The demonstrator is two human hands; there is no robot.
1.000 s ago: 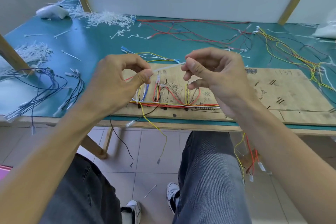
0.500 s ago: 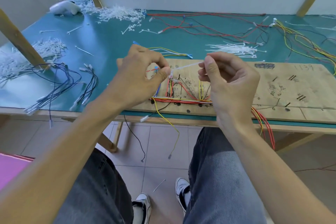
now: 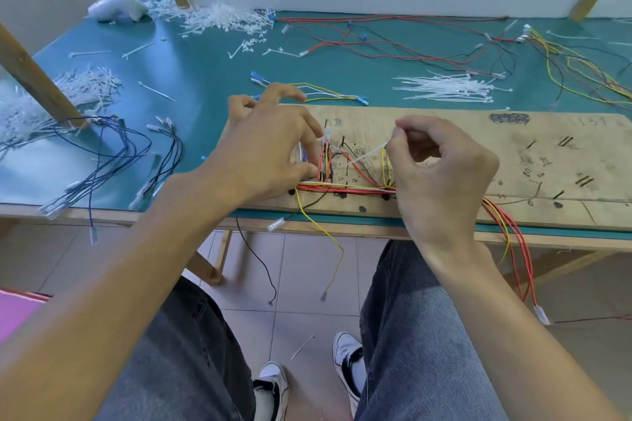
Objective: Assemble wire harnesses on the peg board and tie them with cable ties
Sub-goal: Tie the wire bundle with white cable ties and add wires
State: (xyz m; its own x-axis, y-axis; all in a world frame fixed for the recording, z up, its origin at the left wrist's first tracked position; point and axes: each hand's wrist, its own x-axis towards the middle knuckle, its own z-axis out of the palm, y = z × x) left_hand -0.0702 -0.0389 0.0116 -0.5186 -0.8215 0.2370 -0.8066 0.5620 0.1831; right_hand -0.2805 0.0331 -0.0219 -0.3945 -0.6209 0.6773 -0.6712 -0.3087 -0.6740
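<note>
A wooden peg board [image 3: 478,150] lies at the table's front edge. On its left part is a harness of red, yellow, black and white wires [image 3: 345,187], with a short upright red bundle [image 3: 325,162]. My right hand [image 3: 441,178] pinches a white cable tie [image 3: 367,153] between thumb and forefinger; the tie slants down-left over the wires. My left hand [image 3: 270,154] is spread over the board's left end, forefinger and thumb tips touching beside the upright bundle, apart from each other.
A bundle of spare cable ties [image 3: 444,89] lies behind the board, with more heaps at the left [image 3: 85,85] and back [image 3: 219,17]. Loose red wires [image 3: 393,44], yellow wires [image 3: 581,75] and blue-black wires [image 3: 113,154] cover the green table. A wooden post [image 3: 30,72] stands left.
My left hand has let go of the cable tie and dropped to the upright wire bundle. My right hand keeps the tie and has come down closer to the board.
</note>
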